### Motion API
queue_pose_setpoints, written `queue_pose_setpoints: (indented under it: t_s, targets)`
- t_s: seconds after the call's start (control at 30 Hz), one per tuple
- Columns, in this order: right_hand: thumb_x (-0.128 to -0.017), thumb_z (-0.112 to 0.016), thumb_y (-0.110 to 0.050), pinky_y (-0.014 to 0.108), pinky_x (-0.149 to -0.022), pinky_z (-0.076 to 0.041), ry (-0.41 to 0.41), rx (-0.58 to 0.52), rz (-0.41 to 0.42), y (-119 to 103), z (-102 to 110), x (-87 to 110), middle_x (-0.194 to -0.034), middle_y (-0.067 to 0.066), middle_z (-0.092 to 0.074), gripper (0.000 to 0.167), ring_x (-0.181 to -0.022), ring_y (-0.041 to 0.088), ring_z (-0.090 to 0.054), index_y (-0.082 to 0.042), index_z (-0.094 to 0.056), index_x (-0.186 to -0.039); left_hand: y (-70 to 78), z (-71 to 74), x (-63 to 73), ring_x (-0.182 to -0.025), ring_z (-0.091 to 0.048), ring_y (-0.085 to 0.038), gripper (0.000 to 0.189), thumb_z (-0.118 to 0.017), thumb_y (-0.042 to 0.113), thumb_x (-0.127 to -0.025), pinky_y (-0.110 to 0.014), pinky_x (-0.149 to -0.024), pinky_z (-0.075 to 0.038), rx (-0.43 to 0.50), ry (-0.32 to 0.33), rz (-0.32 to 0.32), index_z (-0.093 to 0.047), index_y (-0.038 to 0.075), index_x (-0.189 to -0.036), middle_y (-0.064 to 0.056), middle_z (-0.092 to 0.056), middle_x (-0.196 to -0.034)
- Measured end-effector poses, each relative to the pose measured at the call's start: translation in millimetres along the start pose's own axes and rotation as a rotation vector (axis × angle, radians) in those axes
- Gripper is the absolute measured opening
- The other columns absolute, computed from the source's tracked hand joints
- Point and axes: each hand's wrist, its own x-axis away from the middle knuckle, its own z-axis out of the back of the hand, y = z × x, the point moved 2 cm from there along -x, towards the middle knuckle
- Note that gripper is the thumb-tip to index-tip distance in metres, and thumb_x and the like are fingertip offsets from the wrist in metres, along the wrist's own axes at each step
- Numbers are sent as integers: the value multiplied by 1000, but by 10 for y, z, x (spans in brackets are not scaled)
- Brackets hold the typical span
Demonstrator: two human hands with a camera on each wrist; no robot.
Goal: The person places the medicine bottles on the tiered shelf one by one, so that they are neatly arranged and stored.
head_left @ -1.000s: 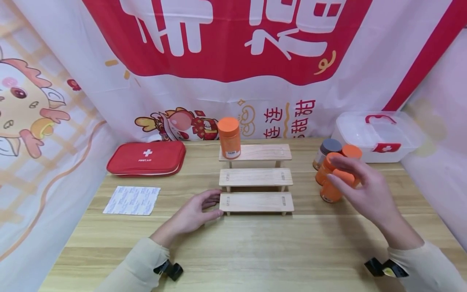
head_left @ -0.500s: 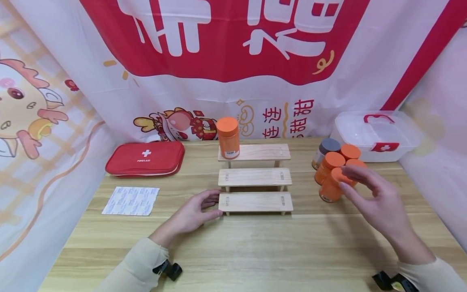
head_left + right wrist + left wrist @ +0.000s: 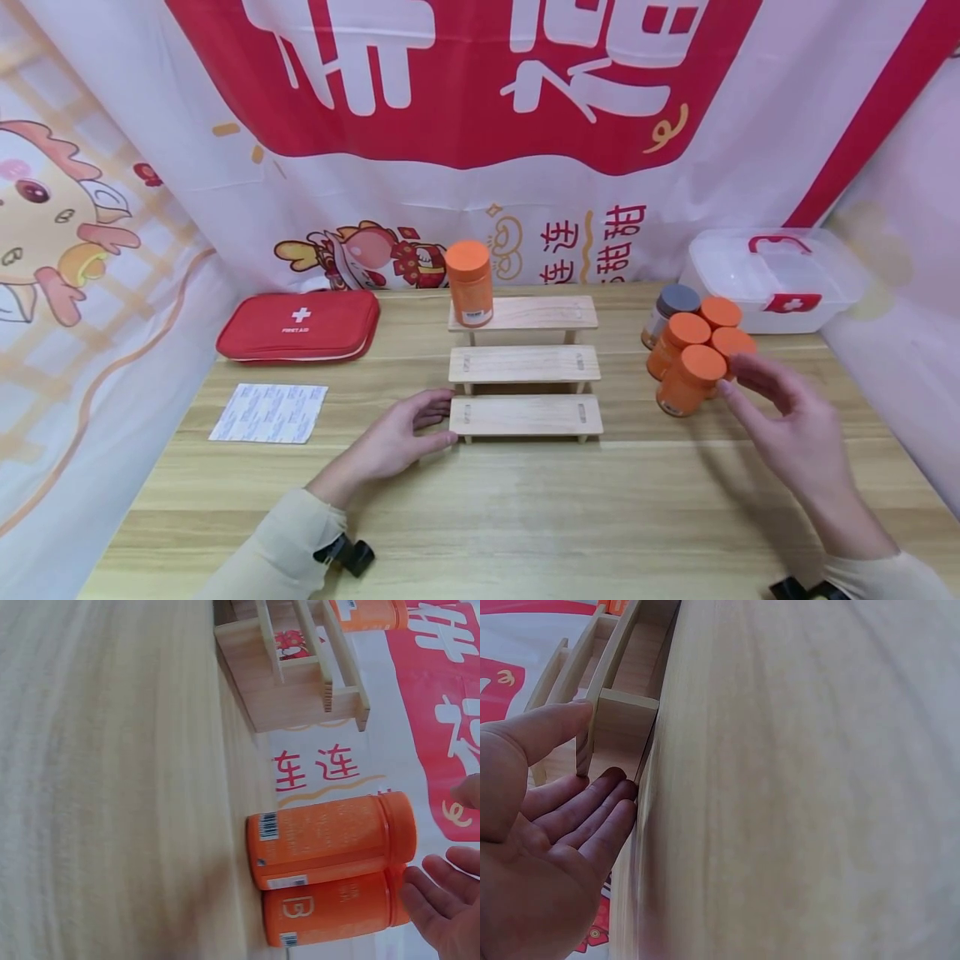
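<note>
In the head view my left hand (image 3: 401, 437) holds the left end of the lowest step of a small three-tier wooden stand (image 3: 525, 414). The left wrist view shows the thumb and index fingertip at opposite corners of that step (image 3: 586, 739), with the other fingers stretched below. An orange-lidded orange bottle (image 3: 471, 283) stands on the top step's left end. My right hand (image 3: 795, 429), fingers loosely bent and spread, is beside the front orange bottle (image 3: 692, 381) at the right. Nothing is in its grasp. In the right wrist view its fingertips are near the bottle lids (image 3: 401, 829).
Several orange bottles (image 3: 678, 343) and a grey-lidded bottle (image 3: 667, 315) cluster at the right. Behind them stands a clear first-aid box (image 3: 772, 279). A red first-aid pouch (image 3: 300, 325) and a white printed sheet (image 3: 270, 412) lie at the left. A printed cloth hangs behind.
My right hand has drawn back to the right and slightly toward me, uncovering the front bottles. My left hand and the stand hold their place.
</note>
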Motion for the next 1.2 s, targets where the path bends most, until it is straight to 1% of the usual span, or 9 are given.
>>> queue_pose_setpoints:
  t_s: [0.1, 0.23, 0.3, 0.77, 0.87, 0.93, 1.0, 1.07, 1.2]
  targets:
    - [-96, -82, -10, -5, -96, -45, -26, 31, -52, 56, -20, 12, -128, -14, -72, 48, -111, -17, -61, -2, -67, -141, 0, -2, -1, -145, -58, -41, 68, -79, 22, -100, -57, -124, -47, -6, 1, 5, -49, 3, -159, -20, -58, -158]
    - [-99, -81, -22, -7, -94, -43, -66, 74, -93, 95, -39, 7, -138, 17, -71, 52, -110, -21, -57, -4, -64, -146, 8, -7, -4, -145, -58, -39, 67, -79, 21, -100, -56, -124, -47, -6, 0, 11, -50, 5, -158, -18, -59, -158]
    - [-100, -80, -25, -8, -92, -42, -78, 86, -108, 105, -46, 4, -140, 26, -67, 54, -109, -22, -55, -4, -63, -147, 10, -10, -5, -145, -58, -39, 67, -79, 21, -100, -56, -124, -47, -7, -4, 7, -50, 6, -159, -18, -59, -158]
    - [-99, -81, -26, -6, -88, -46, -161, 84, -130, 151, -131, -11, -142, 29, -66, 62, -104, -24, -53, 2, -58, -150, 17, -2, -4, -144, -58, -41, 67, -79, 20, -100, -57, -124, -47, -13, -2, 2, -50, 3, -158, -20, -59, -156]
    - [-99, -81, -27, -5, -86, -47, -185, 94, -131, 151, -155, -21, -141, 30, -66, 63, -108, -6, -67, 3, -58, -149, 19, -1, -3, -144, -58, -42, 66, -78, 21, -101, -57, -124, -47, -13, -2, -3, -50, 2, -157, -21, -60, -155]
    - [-100, -81, -29, -6, -86, -47, -196, 106, -135, 152, -171, -25, -141, 32, -67, 64, -114, 15, -73, 5, -57, -149, 21, 1, -1, -144, -59, -42, 66, -78, 21, -101, -57, -124, -47, -12, -2, -6, -50, 2, -157, -21, -60, -155]
    - [-101, -79, -33, -7, -85, -45, -206, 119, -150, 148, -184, -24, -141, 33, -66, 68, -120, 37, -70, 6, -55, -151, 18, 3, -2, -143, -59, -42, 66, -78, 21, -101, -58, -124, -47, -16, -4, -14, -50, 1, -157, -22, -60, -155]
    - [-101, -78, -36, -8, -84, -44, -215, 129, -168, 149, -197, -26, -141, 34, -66, 71, -124, 48, -67, 6, -53, -152, 12, 5, -4, -143, -59, -42, 66, -79, 21, -100, -57, -124, -48, -17, -4, -18, -51, 1, -157, -22, -60, -155]
    - [-102, -77, -40, -8, -82, -42, -236, 137, -196, 141, -217, -30, -141, 34, -65, 75, -126, 49, -65, 6, -50, -155, 6, 7, -8, -143, -59, -42, 66, -79, 22, -100, -57, -123, -48, -21, -7, -29, -51, 2, -157, -22, -60, -155]
